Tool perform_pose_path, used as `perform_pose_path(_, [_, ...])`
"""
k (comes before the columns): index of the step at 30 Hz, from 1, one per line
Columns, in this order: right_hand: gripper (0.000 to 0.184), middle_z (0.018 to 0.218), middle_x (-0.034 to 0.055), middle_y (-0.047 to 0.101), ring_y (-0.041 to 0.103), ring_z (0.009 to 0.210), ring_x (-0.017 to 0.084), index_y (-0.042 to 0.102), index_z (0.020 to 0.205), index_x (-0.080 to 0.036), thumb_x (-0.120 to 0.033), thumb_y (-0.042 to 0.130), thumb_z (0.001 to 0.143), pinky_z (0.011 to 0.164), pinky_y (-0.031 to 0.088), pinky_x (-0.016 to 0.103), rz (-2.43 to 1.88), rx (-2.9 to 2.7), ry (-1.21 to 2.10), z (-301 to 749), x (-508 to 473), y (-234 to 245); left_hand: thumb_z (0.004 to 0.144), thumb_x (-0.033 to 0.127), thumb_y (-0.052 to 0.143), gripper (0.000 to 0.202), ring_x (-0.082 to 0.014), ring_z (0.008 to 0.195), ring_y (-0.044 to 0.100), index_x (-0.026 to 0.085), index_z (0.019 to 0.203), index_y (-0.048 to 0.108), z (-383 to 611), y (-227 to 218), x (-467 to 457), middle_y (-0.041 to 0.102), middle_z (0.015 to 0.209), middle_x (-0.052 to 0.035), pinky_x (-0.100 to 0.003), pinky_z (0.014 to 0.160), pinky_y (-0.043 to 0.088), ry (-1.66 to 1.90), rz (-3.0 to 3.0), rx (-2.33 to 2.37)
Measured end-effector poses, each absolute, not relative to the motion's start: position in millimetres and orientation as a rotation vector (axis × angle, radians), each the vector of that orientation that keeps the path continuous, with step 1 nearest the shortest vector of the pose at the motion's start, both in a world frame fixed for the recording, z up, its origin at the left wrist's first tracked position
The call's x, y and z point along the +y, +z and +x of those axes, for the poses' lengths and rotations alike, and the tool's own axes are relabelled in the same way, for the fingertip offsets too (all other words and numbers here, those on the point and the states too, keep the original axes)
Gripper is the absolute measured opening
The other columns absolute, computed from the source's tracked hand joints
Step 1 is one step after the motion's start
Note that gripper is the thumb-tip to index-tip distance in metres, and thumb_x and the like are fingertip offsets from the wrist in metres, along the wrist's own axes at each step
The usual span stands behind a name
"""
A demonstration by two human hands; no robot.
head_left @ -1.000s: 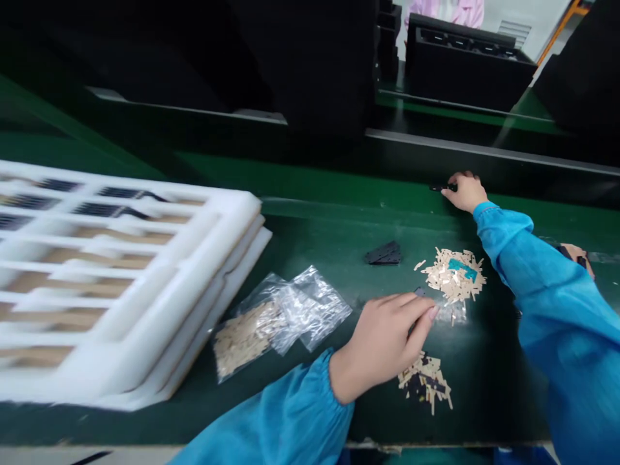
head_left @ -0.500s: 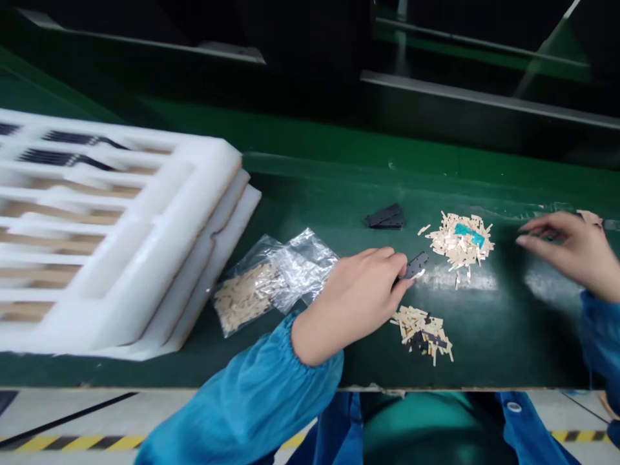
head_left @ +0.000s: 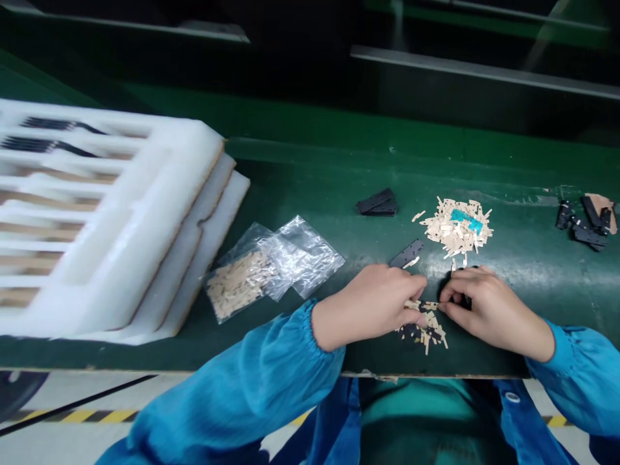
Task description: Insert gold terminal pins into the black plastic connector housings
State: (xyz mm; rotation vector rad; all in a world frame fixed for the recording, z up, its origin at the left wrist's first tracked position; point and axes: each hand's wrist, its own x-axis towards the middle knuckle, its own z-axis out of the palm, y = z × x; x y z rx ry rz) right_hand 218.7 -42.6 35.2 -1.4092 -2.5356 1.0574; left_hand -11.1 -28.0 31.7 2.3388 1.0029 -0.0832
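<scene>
My left hand (head_left: 375, 303) reaches over the near pile of small beige strips and dark bits (head_left: 433, 336), fingers bent in a pinch around a small beige-and-black strip (head_left: 430, 305). Facing it, my right hand (head_left: 491, 313) is curled, its thumb and fingertip at the right end of that strip. A black part (head_left: 444, 284) shows partly between the right hand's fingers; its shape is mostly hidden. Just beyond my left hand lies a flat black plate (head_left: 407, 253) with a pale strip (head_left: 411, 262) beside it.
A larger beige strip pile (head_left: 448, 236) with a turquoise piece (head_left: 465, 221) on it lies farther back. Black plates (head_left: 378, 203) are stacked to its left; black parts (head_left: 588, 232) lie far right. Plastic bags (head_left: 310, 258) and stacked white foam trays (head_left: 169, 194) occupy the left.
My right hand has come left from the far-right black parts to the near pile. My left hand has let go of the black plate and moved nearer to me, over that pile.
</scene>
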Motion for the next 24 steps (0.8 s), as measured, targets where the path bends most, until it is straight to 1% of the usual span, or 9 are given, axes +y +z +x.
perform_pose_path(3, [0.01,0.074,0.0004,0.065,0.058,0.069,0.017,0.071,0.08,-0.021,-0.015,0.064,0.084,0.072,0.04,0.034,-1.459,-2.376,1.146,229,-36,38,0.079,0.05,0.085,0.039,-0.0185,0.06,0.062,0.018,0.087,0.064,-14,37,-26,0.068,0.07,0.0011,-0.028,0.05,0.024,-0.069,2.289,1.0])
perform_pose_path(5, [0.008,0.074,0.0007,0.064,0.056,0.068,0.017,0.07,0.077,-0.021,-0.018,0.065,0.083,0.067,0.042,0.032,-1.473,-2.189,1.287,231,-33,42,0.081,0.057,0.082,0.044,-0.0167,0.06,0.06,0.019,0.095,0.066,-17,42,-24,0.068,0.077,0.0003,-0.028,0.052,0.029,0.037,2.221,1.01])
perform_pose_path(7, [0.008,0.072,0.0004,0.061,0.054,0.067,0.016,0.069,0.076,-0.021,-0.023,0.067,0.083,0.061,0.041,0.03,-1.468,-1.985,1.424,229,-31,44,0.088,0.056,0.074,0.041,-0.0149,0.064,0.059,0.02,0.106,0.067,-19,47,-23,0.068,0.086,-0.0007,-0.027,0.055,0.035,0.197,2.106,0.997])
perform_pose_path(8, [0.009,0.07,0.0,0.059,0.052,0.066,0.016,0.069,0.075,-0.021,-0.025,0.069,0.083,0.06,0.041,0.029,-1.462,-1.9,1.472,227,-31,45,0.093,0.051,0.069,0.034,-0.0141,0.065,0.059,0.021,0.108,0.068,-19,49,-22,0.067,0.087,-0.0007,-0.026,0.056,0.037,0.276,2.04,0.98])
perform_pose_path(10, [0.013,0.067,-0.0012,0.055,0.049,0.064,0.015,0.068,0.075,-0.021,-0.03,0.072,0.083,0.058,0.04,0.028,-1.436,-1.785,1.53,222,-31,46,0.101,0.038,0.059,0.02,-0.0125,0.065,0.056,0.021,0.102,0.07,-19,51,-22,0.063,0.081,0.0,-0.024,0.057,0.038,0.404,1.924,0.962])
perform_pose_path(13, [0.013,0.07,-0.0008,0.056,0.049,0.066,0.015,0.07,0.082,-0.02,-0.032,0.074,0.084,0.058,0.04,0.028,-1.39,-1.711,1.558,217,-31,45,0.101,0.029,0.054,0.023,-0.0112,0.062,0.052,0.018,0.085,0.068,-17,52,-23,0.057,0.074,0.0009,-0.024,0.055,0.037,0.503,1.824,0.997])
perform_pose_path(17, [0.018,0.067,-0.002,0.051,0.044,0.061,0.013,0.073,0.082,-0.019,-0.035,0.07,0.09,0.055,0.036,0.027,-1.293,-1.7,1.717,216,-29,43,0.101,0.029,0.053,0.025,-0.0103,0.059,0.048,0.017,0.082,0.063,-14,49,-23,0.053,0.07,0.0024,-0.023,0.052,0.035,0.46,1.779,1.005])
perform_pose_path(20, [0.017,0.064,-0.0029,0.051,0.042,0.058,0.012,0.073,0.081,-0.019,-0.034,0.07,0.089,0.054,0.034,0.026,-1.247,-1.65,1.813,218,-26,42,0.101,0.031,0.052,0.026,-0.0098,0.057,0.046,0.017,0.082,0.063,-14,48,-23,0.05,0.066,0.0037,-0.022,0.051,0.035,0.424,1.738,1.007])
perform_pose_path(24, [0.014,0.065,-0.0026,0.058,0.049,0.058,0.012,0.074,0.079,-0.02,-0.033,0.076,0.084,0.055,0.04,0.026,-1.212,-1.537,1.962,219,-21,39,0.1,0.031,0.053,0.026,-0.0091,0.057,0.046,0.017,0.081,0.064,-14,51,-21,0.052,0.067,0.0031,-0.021,0.05,0.035,0.4,1.719,0.955])
